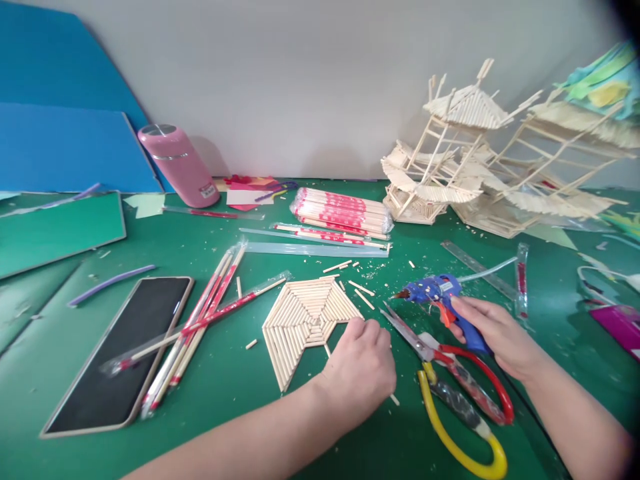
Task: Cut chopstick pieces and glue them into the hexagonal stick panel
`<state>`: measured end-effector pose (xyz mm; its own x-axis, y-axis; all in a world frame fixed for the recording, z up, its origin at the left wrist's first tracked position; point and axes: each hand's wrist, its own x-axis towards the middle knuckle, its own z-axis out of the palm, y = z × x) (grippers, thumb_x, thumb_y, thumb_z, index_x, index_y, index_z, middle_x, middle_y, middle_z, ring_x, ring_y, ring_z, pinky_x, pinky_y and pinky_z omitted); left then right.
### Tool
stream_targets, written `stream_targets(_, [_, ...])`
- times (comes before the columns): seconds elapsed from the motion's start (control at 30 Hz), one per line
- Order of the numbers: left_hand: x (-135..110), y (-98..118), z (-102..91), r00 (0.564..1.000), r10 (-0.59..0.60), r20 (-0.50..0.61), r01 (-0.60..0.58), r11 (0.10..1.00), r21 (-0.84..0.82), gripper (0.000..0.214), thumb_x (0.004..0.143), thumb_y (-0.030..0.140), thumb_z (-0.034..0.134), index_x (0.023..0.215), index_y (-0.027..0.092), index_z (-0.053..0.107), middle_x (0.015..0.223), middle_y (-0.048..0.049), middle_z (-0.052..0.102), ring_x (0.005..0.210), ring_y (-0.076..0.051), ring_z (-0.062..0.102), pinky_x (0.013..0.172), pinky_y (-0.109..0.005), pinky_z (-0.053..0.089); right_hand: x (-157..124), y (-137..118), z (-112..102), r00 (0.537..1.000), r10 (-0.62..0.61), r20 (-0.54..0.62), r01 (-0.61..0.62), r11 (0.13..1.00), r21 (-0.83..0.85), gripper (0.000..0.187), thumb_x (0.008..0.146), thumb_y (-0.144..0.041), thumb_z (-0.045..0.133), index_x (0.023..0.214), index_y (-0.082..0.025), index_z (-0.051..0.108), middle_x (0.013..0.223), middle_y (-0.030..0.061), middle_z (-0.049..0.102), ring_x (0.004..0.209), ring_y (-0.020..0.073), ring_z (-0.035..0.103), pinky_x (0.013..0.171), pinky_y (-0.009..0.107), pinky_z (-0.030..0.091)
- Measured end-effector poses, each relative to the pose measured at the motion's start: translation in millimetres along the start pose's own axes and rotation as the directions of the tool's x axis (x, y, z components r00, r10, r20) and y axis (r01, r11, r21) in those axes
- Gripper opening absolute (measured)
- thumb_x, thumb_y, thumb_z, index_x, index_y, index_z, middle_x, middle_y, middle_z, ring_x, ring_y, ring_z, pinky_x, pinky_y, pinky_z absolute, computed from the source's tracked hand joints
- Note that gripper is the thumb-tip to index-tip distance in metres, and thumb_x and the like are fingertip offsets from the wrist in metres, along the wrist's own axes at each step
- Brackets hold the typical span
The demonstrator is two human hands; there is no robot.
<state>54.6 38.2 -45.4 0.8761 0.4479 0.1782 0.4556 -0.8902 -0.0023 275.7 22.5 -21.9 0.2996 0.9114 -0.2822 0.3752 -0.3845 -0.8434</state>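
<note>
A fan-shaped panel of short wooden sticks, set in rows around a small centre, lies flat on the table. My left hand is closed at its right edge, and its fingertips are hidden, so what it pinches does not show. Small stick ends poke out near that hand. My right hand grips a blue hot glue gun with an orange trigger, its nozzle facing left and a clear glue stick in its back. Below the gun lie large scissors with red and yellow handles, blades partly apart.
A phone and wrapped chopsticks are at left. Behind are a pink flask, a chopstick bundle and clear glue sticks. Stick-built pagoda models stand back right. Stick scraps litter the green table.
</note>
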Motion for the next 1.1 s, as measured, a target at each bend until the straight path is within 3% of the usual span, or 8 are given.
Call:
stream_targets(0.23, [-2.5,-1.3,0.1,1.000,-0.004,-0.003,0.004,1.000,0.003,0.012,0.080,0.012,0.054,0.068,0.012,0.058,0.066,-0.0046,0.053,0.065,-0.019,0.049,0.056,-0.032,0.027,2.9,0.0,-0.9,0.997,0.031,0.074,-0.036,0.996,0.076,0.046,0.064,-0.063,0.060,0.061,-0.018,0.061,0.049,-0.0002,0.055,0.043,0.0103,0.047,0.043,0.022,0.040])
stream_targets(0.63, [-17.6,0.4,-4.8,0.995,-0.091,-0.038,0.090,0.996,-0.028,0.013,0.081,0.009,0.048,0.069,0.014,0.052,0.068,-0.0035,0.051,0.064,-0.018,0.047,0.056,-0.033,0.030,14.3,10.1,-5.4,0.998,0.057,-0.031,-0.054,0.995,0.087,0.039,0.066,-0.058,0.062,0.063,-0.019,0.059,0.053,-0.0010,0.055,0.046,0.0109,0.049,0.044,0.022,0.042])
stream_targets(0.93, [-32.4,-2.2,-15.1,0.991,-0.117,-0.064,0.109,0.987,-0.120,0.010,0.080,0.012,0.046,0.071,0.015,0.050,0.071,-0.0048,0.049,0.065,-0.019,0.041,0.058,-0.035,0.034,22.0,34.8,-13.9,0.993,0.074,-0.087,-0.082,0.993,-0.089,0.042,0.069,-0.055,0.060,0.082,-0.015,0.064,0.062,0.0026,0.063,0.052,0.0134,0.055,0.048,0.024,0.044])
stream_targets(1.1, [-48.1,-6.4,-14.5,0.968,-0.231,-0.097,0.198,0.943,-0.268,0.014,0.081,0.011,0.042,0.070,0.015,0.050,0.072,-0.0046,0.050,0.066,-0.018,0.040,0.060,-0.034,0.036,27.1,39.7,-16.9,0.981,0.018,-0.195,-0.073,0.958,-0.276,0.042,0.066,-0.053,0.061,0.088,-0.018,0.066,0.068,0.0045,0.067,0.056,0.0189,0.060,0.049,0.028,0.044])
